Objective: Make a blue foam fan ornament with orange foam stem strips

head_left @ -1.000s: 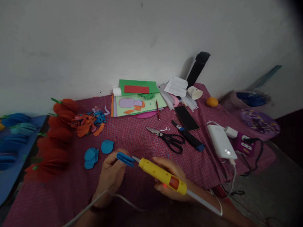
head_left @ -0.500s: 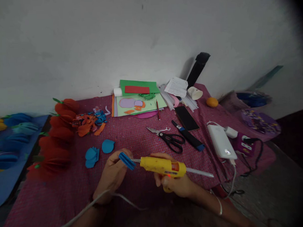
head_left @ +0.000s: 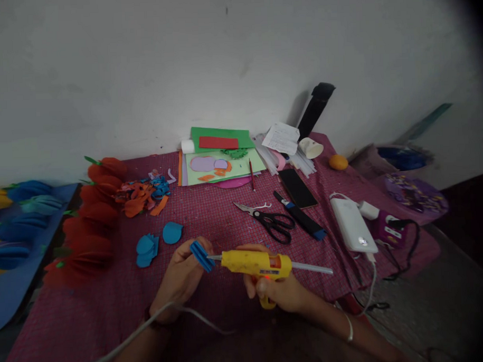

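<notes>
Your left hand [head_left: 179,278] has its grip pinched on a folded blue piece [head_left: 202,256], held up above the bench [head_left: 210,203]. Your right hand [head_left: 279,293] has its grip closed around the glue gun [head_left: 246,262], with the nozzle [head_left: 214,257] at the folds; whether it touches them you cannot tell from here. A red light glows near your right fingers, so treat the tip as hot. With your left fingertips just behind the folds, a small slip of the gun could burn you. Too hard a squeeze could run glue onto your skin, and a loose pinch could let the folds spring apart. The cord [head_left: 128,335] crosses in front of your left wrist; a tug there could jerk your aim.

As for containers, 1 cup [head_left: 310,148] lies tipped at the back, its contents hidden. Beyond the bench on the right are 2 more: a bin [head_left: 365,163] with something dark blue inside, and a purple tub [head_left: 440,203] showing purple and yellow bits, too dim to identify.
</notes>
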`<state>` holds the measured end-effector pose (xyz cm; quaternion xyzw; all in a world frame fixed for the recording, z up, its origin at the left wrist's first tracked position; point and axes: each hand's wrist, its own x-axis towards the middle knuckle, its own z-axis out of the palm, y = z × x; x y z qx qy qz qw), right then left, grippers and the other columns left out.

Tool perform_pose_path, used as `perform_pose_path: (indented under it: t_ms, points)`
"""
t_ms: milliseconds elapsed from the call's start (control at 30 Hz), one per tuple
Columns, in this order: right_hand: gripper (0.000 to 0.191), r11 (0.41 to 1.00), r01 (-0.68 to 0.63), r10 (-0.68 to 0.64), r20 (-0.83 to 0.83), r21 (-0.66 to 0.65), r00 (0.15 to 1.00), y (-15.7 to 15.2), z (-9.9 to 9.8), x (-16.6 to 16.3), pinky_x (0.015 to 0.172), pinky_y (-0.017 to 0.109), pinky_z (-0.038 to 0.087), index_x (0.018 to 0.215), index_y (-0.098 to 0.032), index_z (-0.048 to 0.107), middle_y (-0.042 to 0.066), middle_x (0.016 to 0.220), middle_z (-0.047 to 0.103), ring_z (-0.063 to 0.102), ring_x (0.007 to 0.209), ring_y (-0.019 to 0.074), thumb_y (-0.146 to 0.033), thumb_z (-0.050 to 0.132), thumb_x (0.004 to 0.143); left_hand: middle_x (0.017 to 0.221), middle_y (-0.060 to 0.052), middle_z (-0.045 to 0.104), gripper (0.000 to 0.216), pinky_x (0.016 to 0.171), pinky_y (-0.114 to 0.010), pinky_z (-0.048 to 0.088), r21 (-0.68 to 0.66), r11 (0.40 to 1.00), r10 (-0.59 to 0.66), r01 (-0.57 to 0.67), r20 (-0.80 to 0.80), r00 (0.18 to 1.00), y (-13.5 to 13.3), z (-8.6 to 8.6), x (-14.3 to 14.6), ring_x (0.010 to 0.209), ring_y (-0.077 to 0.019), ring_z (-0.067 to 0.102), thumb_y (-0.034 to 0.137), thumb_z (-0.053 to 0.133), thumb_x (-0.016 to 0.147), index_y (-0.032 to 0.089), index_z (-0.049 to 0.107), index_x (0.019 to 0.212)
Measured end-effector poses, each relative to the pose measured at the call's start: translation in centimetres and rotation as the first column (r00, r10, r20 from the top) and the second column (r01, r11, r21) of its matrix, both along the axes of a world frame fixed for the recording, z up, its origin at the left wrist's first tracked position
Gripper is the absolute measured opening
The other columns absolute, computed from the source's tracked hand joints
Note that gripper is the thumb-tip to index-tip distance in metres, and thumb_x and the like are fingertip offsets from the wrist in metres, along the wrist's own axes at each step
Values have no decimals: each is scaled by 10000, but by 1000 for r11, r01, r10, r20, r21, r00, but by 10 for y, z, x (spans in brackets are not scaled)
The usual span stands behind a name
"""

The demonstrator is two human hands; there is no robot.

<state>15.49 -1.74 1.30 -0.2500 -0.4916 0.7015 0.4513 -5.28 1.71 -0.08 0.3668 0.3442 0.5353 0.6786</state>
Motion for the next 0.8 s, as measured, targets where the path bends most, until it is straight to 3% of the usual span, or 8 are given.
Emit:
perform_pose_path:
  t_ms: [467, 600, 800]
  points:
    - [620, 1000, -2, 3, -28, 18, 1000, 0, 1, 1, 519, 217, 407, 1302, -205, 432, -15, 704, 560, 493, 552, 94, -465, 668, 791, 661, 18, 520, 163, 612, -239, 398, 18, 1000, -10, 9, 40, 999, 0, 0, 0, 648, -118, 470, 234, 709, 760, 173, 623, 636]
    - [581, 998, 20, -21, 17, 67, 1000, -3, 2, 3, 533, 219, 419, 1299, -224, 448, 0, 751, 579, 504, 586, 97, -414, 674, 800, 679, 10, 545, 137, 608, -237, 401, 35, 999, 10, -10, 18, 1000, 0, -1, -1, 661, -123, 487, 240, 712, 755, 177, 645, 654]
    - [602, 989, 38, -63, 173, 140, 983, -7, -2, 8, 609, 248, 487, 1318, -244, 478, 67, 977, 620, 570, 728, 129, -386, 700, 776, 702, -8, 576, 112, 608, -233, 412, 89, 994, 67, -62, -45, 997, 0, 0, -1, 669, -129, 511, 267, 733, 733, 178, 686, 684]
